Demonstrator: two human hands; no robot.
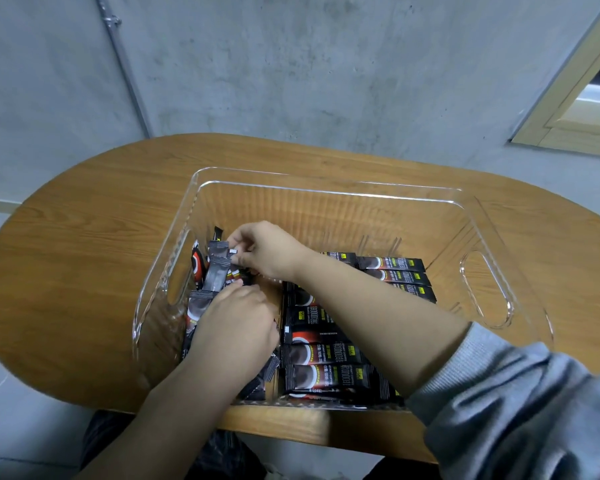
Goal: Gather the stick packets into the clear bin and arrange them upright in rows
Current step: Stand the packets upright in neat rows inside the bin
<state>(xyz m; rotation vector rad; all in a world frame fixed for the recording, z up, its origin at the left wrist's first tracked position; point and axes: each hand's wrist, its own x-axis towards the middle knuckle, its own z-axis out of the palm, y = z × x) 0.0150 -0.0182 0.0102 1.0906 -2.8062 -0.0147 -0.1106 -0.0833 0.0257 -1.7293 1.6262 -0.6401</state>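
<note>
— How far along does it look to you?

— The gathering part seems finished. I see no packets on the wooden table (84, 216); every one in sight is inside the clear bin (326, 188). The arranging is what's left, I'd say.

— Are any standing up?

— A few. At the bin's left end, against the wall with the handle cutout, a small cluster of upright stick packets (217, 268) stands on end, some leaning. It's loose, not a tidy row.

— And the others?

— The flat stick packets (329, 355) lie on their sides across the middle and right of the bin floor, stacked side by side. That's most of them, so by my reckoning less than half the job is done.

— What are the hands doing?

— Both are in the left end. The right hand (267, 251) reaches across, fingertips pinched narrowly on the top edge of one standing packet. The left hand (238, 323) is lower, knuckles up, curled over the packets near the front; its fingers are hidden under the back of the hand, so I can't tell whether it grips anything or only steadies the cluster.
</note>
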